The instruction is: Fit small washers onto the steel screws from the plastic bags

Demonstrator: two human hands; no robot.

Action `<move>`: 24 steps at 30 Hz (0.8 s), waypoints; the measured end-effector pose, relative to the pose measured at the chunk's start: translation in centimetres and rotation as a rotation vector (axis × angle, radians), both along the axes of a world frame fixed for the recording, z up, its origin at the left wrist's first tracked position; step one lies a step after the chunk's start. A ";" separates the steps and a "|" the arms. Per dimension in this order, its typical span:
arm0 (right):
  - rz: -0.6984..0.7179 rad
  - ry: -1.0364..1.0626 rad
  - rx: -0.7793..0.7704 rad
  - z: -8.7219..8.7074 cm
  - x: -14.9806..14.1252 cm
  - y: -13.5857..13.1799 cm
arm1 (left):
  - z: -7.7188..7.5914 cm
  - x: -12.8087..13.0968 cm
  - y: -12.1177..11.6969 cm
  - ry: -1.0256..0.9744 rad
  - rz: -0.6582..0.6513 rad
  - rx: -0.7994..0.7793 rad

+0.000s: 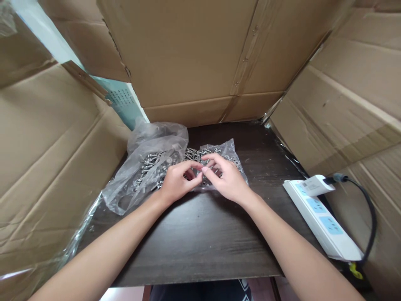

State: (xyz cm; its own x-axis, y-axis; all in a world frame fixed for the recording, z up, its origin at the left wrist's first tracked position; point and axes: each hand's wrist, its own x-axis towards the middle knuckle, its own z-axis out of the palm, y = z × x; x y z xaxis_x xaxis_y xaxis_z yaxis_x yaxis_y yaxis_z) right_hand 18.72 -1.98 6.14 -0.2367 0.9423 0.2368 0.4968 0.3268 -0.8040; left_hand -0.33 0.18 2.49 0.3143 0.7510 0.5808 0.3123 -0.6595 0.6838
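My left hand [179,179] and my right hand [228,176] meet at the fingertips over the middle of the table. Both pinch at the same spot, where something tiny sits that is mostly hidden by the fingers. Behind and beneath them lie metal bolts [151,162] in a clear plastic bag [120,186] on the left. More bolts and small nuts or washers rest on a second clear plastic bag [230,147] behind my right hand. The hands cover part of this hardware.
A dark wooden table [200,238] carries everything. Cardboard walls [194,54] enclose it at the back and both sides. On the right lies a white power strip [332,234] with a plugged-in adapter [316,185] and a black cable [371,205]. A pale green printed sheet [120,98] shows at the back left.
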 end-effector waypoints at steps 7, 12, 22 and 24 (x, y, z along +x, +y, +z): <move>0.014 0.016 0.016 0.1 -0.1 -0.1 | 0.0 0.0 0.0 -0.002 0.005 0.004; -0.053 -0.075 0.008 0.1 -0.1 -0.1 | 0.1 0.0 0.0 -0.001 0.000 0.016; -0.087 -0.086 0.033 0.1 0.0 -0.1 | 0.1 0.1 -0.1 -0.017 -0.006 0.031; -0.036 0.004 0.033 0.2 0.0 -0.1 | 0.1 0.2 -0.1 -0.021 -0.005 0.033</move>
State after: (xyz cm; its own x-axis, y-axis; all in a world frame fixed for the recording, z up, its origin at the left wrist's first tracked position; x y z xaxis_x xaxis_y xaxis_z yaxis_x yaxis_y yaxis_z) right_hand 18.73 -2.11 6.31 -0.2018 0.9417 0.2691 0.5057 0.3355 -0.7948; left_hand -0.17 0.09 2.59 0.3051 0.7296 0.6121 0.2950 -0.6835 0.6677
